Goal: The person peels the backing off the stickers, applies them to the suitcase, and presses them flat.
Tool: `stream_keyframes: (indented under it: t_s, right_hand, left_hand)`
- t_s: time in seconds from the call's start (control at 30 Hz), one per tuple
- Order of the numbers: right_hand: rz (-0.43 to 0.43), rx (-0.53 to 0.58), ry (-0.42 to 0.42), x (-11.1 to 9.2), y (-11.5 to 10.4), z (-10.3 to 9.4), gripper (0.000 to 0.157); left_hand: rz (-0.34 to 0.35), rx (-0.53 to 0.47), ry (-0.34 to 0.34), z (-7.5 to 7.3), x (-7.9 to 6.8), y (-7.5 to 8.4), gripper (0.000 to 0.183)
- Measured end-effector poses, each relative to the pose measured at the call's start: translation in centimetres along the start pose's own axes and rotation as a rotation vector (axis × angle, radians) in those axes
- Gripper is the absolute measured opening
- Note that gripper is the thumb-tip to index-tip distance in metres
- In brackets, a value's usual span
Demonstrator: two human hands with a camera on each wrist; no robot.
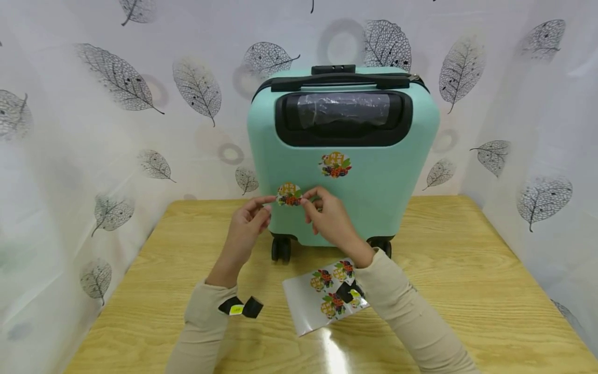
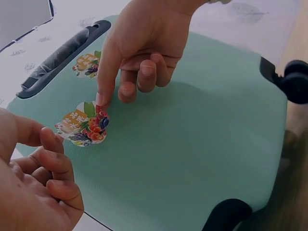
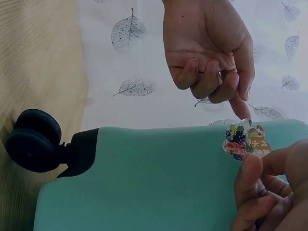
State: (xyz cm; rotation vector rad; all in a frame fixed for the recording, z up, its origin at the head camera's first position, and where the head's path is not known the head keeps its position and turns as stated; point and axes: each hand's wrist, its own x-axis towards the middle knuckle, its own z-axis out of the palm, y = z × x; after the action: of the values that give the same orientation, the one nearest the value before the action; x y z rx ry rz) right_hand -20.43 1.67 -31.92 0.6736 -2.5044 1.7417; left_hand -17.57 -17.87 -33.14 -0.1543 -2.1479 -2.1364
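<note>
**Mint-green hard-shell suitcase with black trim [image 1: 369,195]; one round, multicoloured fruit-print sticker [image 1: 289,194] at your fingertips**

- White backdrop with grey leaf print [image 1: 198,93]: at twelve o'clock, behind the suitcase.
- Yellow wood-grain table [image 1: 448,311]: beneath the suitcase, which stands upright.
- Glossy white backing sheet with fruit stickers [image 1: 301,304]: on the table, at six o'clock from the suitcase.
- Your left hand [image 1: 246,222]: at the sticker's eight o'clock; index straight, touching its edge, thumb apart, other fingers loosely bent.
- Your right hand [image 1: 330,215]: at four o'clock; thumb and index pinch the opposite edge.
- Matching round sticker on the shell [image 1: 335,165]: at two o'clock from yours.
- Your sticker: before the shell, eight o'clock of its centre; full contact cannot be told.
</note>
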Motion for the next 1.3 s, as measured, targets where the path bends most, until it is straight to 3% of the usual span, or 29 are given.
stream_keyframes:
  t_s: [1.3]
  right_hand:
    - [-0.051,-0.157,0.036,0.0,1.0,1.0,0.02]
  left_hand:
    - [-0.023,0.009,-0.013,-0.5,0.1,-1.4,0.03]
